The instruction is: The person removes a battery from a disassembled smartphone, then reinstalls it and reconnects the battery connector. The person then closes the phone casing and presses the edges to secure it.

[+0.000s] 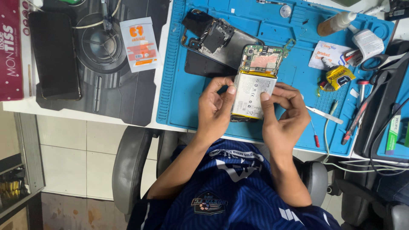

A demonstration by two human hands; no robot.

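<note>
An opened phone (255, 81) with its white battery and green circuit board exposed is held over the blue work mat (179, 85). My left hand (215, 108) grips its left edge, thumb on the battery. My right hand (285, 108) grips the right edge, thumb pressing the battery face. Behind it on the mat lies a second stripped phone frame (211, 36) with a dark rear panel.
A black phone (53, 53) and a white and orange sachet (138, 42) lie on the dark mat at left. Tweezers (324, 114), a small screwdriver (314, 135), a glue bottle (336, 23), yellow tube (338, 77) and cables crowd the right side.
</note>
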